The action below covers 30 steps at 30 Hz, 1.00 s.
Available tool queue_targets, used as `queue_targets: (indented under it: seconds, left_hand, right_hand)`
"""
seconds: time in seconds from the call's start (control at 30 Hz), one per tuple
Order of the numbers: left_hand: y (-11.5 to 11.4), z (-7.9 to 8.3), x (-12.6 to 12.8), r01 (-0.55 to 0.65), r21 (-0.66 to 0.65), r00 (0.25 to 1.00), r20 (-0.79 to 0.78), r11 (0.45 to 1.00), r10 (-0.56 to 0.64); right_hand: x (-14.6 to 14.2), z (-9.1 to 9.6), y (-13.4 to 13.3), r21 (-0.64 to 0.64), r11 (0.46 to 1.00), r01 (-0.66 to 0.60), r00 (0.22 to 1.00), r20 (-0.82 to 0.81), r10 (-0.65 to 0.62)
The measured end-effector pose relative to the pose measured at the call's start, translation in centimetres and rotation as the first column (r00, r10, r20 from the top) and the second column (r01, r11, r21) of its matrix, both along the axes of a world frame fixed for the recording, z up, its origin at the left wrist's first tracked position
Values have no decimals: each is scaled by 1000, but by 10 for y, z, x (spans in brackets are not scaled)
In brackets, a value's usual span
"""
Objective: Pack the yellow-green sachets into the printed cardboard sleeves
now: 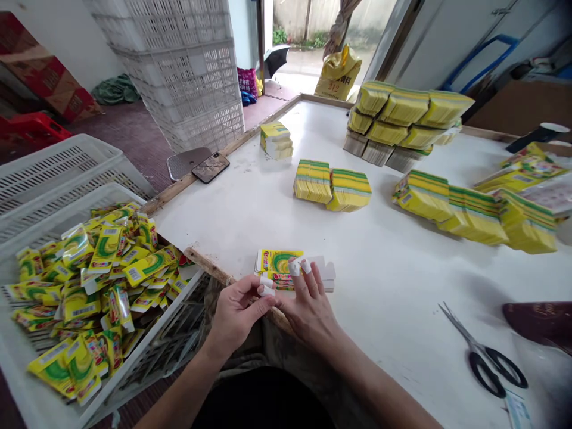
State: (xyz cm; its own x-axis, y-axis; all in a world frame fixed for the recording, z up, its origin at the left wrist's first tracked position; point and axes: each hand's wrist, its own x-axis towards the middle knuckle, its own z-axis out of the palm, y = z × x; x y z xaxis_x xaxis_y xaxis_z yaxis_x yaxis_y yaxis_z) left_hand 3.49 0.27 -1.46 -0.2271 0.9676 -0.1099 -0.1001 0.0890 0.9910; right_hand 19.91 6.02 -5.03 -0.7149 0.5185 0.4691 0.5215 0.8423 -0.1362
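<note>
A flat yellow-and-green printed carton lies on the table at its near edge, with white carton edges showing to its right. My right hand rests over it, fingers stretched out, white tape around some fingertips. My left hand is closed at the carton's near left corner, thumb and index finger pinched together beside my right thumb. White tape covers fingertips there too. What sits inside that pinch is hidden.
On the left, a white plastic crate holds many folded yellow cartons. Bundled carton stacks stand farther back, with a larger pile behind. Scissors lie at right. A phone lies at the table's left edge.
</note>
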Motion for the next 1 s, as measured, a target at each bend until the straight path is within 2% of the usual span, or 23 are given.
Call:
queue_targets:
  seconds: [0.17, 0.3, 0.43, 0.5, 0.6, 0.7, 0.77, 0.87, 0.93, 1.0]
  left_hand:
    - [-4, 3, -3, 41, 112, 986, -166, 993, -22]
    - [-6, 2, -4, 51, 170, 975, -220, 984, -13]
    - [-6, -2, -5, 79, 137, 971, -235, 987, -45]
    - [-4, -5, -5, 43, 93, 964, -264, 995, -17]
    - [1, -9, -9, -74, 84, 953, -289, 994, 96]
    - [5, -15, -17, -103, 43, 930, -351, 994, 111]
    - [7, -20, -21, -69, 24, 851, -520, 997, 72]
    - [13, -27, -22, 53, 47, 609, -793, 997, 5]
    - [17, -29, -19, 130, -5, 463, -884, 991, -66]
    - [20, -29, -17, 157, -99, 359, -921, 983, -150]
  right_hand:
    - [1, 0, 0, 40, 999, -11, 998, -62, 14]
    - [1, 1, 0, 71, 997, -25, 996, -84, 31]
    - [-1, 5, 0, 57, 998, -41, 997, -70, 45]
    - [0, 7, 4, 8, 999, -42, 998, -40, 42]
    - [4, 8, 15, -130, 988, 78, 997, -9, -80]
    - [11, 4, 26, -251, 931, 266, 964, 95, -250]
    - [12, 0, 30, -287, 899, 331, 940, 188, -285]
    - [11, -4, 31, -323, 881, 345, 933, 217, -285]
    - [10, -4, 30, -349, 871, 345, 937, 187, -297]
    - [9, -3, 30, -365, 859, 359, 933, 162, -321]
